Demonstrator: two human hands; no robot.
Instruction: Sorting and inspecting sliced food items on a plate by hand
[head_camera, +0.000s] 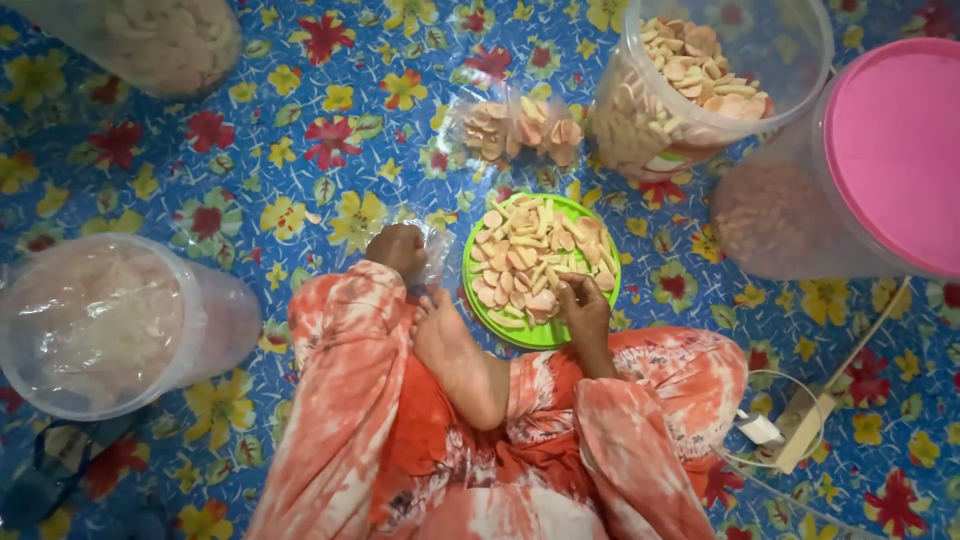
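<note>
So the chips (535, 262) are heaped on a green plate (478, 300) set flat on the flowery blue floor mat (300, 130), right in front of the crossed legs. They look thin, dry and very light, so probably brittle too. A hard pinch would likely snap them, and a loose scoop from the edge of the pile seems the safer way to take hold.

The right hand (583, 305) is down at the near rim of the plate with fingers curled over a few chips, which seem to be pinched, though it can't quite be told how many. The left hand (398, 247) is clenched around a thin clear plastic bag (432, 252) just left of the plate. That bag is floppy and slick, so its mouth probably has to be kept pulled open.

Around all this:
- a filled clear packet of chips (520, 128) just beyond the plate
- a big clear tub (720, 60), partly full of chips, at upper right
- a pink-lidded tub (890, 150) at far right
- another clear tub (110, 320) lying at left
- a white cord and plug block (800, 430) by the right knee

A bare foot (445, 335) is tucked almost against the plate, so space is tight there.
</note>
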